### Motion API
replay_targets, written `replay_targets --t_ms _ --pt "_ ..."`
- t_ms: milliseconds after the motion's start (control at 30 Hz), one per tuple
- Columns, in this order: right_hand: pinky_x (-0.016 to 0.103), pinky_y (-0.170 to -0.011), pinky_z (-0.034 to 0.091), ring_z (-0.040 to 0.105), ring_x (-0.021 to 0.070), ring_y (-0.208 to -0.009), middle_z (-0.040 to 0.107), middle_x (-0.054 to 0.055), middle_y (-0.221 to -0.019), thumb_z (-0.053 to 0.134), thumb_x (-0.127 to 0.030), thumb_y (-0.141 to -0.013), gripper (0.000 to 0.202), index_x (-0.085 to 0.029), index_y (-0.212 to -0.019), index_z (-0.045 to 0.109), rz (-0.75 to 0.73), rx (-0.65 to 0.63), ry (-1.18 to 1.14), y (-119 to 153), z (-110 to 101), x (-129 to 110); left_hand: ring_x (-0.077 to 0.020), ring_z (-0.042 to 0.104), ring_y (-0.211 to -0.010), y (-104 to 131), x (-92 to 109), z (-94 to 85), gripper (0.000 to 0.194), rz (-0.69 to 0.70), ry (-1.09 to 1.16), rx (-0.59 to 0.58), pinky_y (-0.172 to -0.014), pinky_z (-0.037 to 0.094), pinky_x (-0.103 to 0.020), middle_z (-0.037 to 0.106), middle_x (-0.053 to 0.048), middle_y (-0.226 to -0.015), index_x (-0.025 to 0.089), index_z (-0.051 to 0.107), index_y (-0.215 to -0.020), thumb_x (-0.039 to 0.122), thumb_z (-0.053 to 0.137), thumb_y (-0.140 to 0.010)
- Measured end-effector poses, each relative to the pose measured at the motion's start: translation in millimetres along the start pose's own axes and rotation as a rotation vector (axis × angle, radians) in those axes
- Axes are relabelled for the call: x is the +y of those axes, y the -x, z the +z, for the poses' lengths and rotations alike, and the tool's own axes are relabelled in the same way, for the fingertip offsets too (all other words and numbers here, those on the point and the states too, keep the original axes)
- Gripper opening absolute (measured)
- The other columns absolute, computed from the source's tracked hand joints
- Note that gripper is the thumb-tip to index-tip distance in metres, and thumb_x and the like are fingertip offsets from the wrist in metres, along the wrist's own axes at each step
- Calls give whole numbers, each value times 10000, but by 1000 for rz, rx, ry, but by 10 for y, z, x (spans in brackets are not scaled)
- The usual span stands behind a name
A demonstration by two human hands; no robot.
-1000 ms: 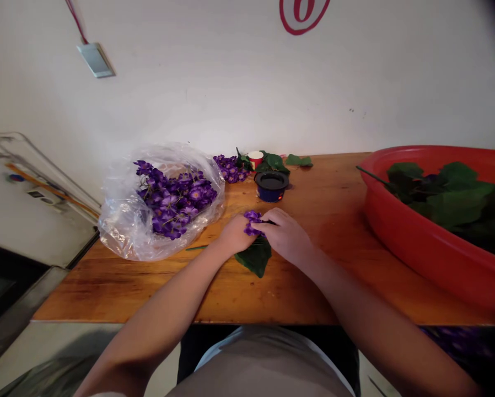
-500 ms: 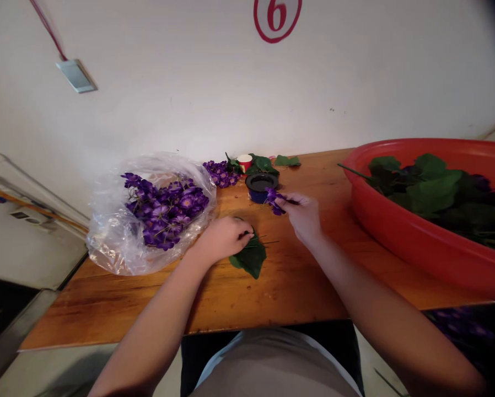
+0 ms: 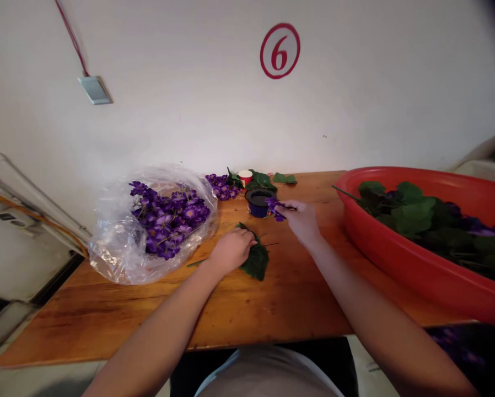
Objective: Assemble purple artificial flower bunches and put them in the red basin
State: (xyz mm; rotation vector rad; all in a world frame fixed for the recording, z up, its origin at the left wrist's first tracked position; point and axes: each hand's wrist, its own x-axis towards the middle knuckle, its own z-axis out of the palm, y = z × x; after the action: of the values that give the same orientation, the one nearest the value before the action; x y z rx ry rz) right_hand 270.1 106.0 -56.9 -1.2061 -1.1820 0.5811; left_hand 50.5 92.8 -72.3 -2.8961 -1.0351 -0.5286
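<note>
My left hand is closed around a green artificial leaf spray on the table; its stem pokes out left of my wrist. Thin stalks stick out to the right of the leaves. In my right hand a purple artificial flower is pinched, beside a round dark-blue tub with a black inside. Whether flower and tub touch, I cannot tell.
A clear plastic bag of purple flowers lies open at left. More purple flowers, a small red-and-white cup and loose leaves line the wall. A large red basin with leaves stands at right on the wooden table.
The view has tilted up, bringing the whole red number on the wall into sight. My left hand has turned palm-down over the leaf spray, and its stem now shows. My right hand still holds the flower.
</note>
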Motion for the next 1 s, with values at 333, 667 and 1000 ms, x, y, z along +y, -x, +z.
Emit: replay_targets --t_ms 333,667,1000 --pt "326 -750 492 663 198 -795 745 41 -816 684 -185 -757 84 -216 -760 762 -416 -118 611 -833 255 -133 -185 608 -814 -26 -117 230 211 -114 293 106 -746 445 -296 676 -46 -817 189 628 -882 290 458 -956" --pt "314 -675 478 656 195 -759 741 32 -792 691 -195 -774 98 -247 -778 774 -386 -190 716 -990 329 120 -171 582 -757 -49 -181 269 217 -103 322 107 -681 426 -286 680 -29 -794 204 640 -833 298 481 -948" --pt "331 -717 484 639 189 -743 728 31 -801 677 -236 -775 97 -232 -806 768 -334 -113 601 -988 293 81 -172 601 -739 -45 -179 240 235 -147 320 91 -683 433 -286 684 -30 -760 211 676 -840 314 491 -941"
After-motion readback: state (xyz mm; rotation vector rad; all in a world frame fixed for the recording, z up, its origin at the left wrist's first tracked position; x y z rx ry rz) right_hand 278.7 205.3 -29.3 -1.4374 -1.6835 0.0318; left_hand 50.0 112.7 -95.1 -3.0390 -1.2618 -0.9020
